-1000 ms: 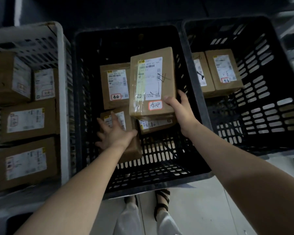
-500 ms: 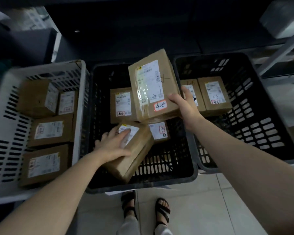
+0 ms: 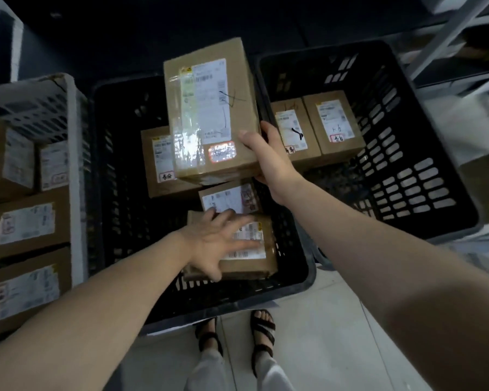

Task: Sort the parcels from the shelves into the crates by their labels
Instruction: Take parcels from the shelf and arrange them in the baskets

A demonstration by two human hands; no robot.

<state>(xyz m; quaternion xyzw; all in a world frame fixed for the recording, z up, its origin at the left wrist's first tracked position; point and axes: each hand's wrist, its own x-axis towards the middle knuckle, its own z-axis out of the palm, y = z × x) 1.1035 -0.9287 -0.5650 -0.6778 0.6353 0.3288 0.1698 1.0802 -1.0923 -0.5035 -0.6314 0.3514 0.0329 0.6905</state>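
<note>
My right hand [image 3: 268, 159] grips the lower right corner of a large brown parcel [image 3: 212, 108], held label up above the middle black crate [image 3: 308, 277]. My left hand [image 3: 220, 244] lies spread over a small parcel [image 3: 251, 249] near this crate's front wall, with the thumb curled round its near edge. Two more labelled parcels lie in that crate, one at the back [image 3: 158, 165] and one in the middle [image 3: 229, 197].
A white crate [image 3: 74, 136] on the left holds several parcels. The black crate on the right [image 3: 435, 193] holds two parcels [image 3: 291, 131] [image 3: 333, 122] at its back. A metal shelf frame [image 3: 449, 32] rises at the top right. My sandalled feet [image 3: 263, 331] stand on pale floor tiles.
My left hand lifted the small parcel, turned it and brought it flat toward the crate's front right. My right hand raised the large parcel higher over the crate.
</note>
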